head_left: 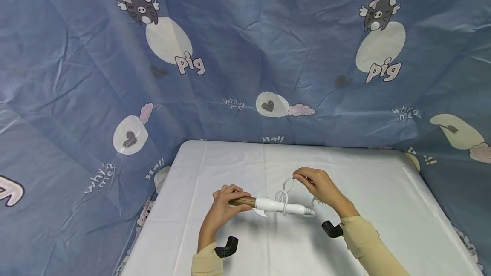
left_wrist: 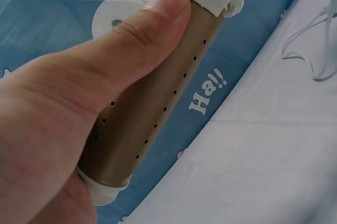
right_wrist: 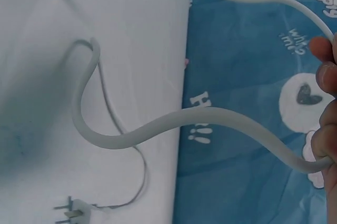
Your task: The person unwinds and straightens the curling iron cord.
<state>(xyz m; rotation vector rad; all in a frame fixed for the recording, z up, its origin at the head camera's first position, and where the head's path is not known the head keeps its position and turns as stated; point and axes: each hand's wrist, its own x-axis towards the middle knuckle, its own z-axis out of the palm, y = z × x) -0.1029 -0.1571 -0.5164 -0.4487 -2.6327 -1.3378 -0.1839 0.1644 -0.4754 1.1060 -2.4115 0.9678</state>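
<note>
A curling iron (head_left: pixel 276 205) with a white handle and a brownish-gold barrel is held up over the white table. My left hand (head_left: pixel 225 208) grips it by the barrel (left_wrist: pixel 168 95), which shows rows of small holes in the left wrist view, with the thumb lying along it near the white end. Several loops of the white cord (right_wrist: pixel 210 116) hang around the handle. With its fingertips, my right hand (head_left: pixel 321 185) pinches the cord just above and right of the handle. In the right wrist view only the fingers (right_wrist: pixel 329 79) show, at the right edge.
A white plug (right_wrist: pixel 81 212) with metal prongs lies at the cord's end over the white tabletop (head_left: pixel 215 165). Blue cloth (head_left: pixel 238 54) with pig prints hangs behind and beside the table. A black wrist mount (head_left: pixel 227 248) sits at each sleeve.
</note>
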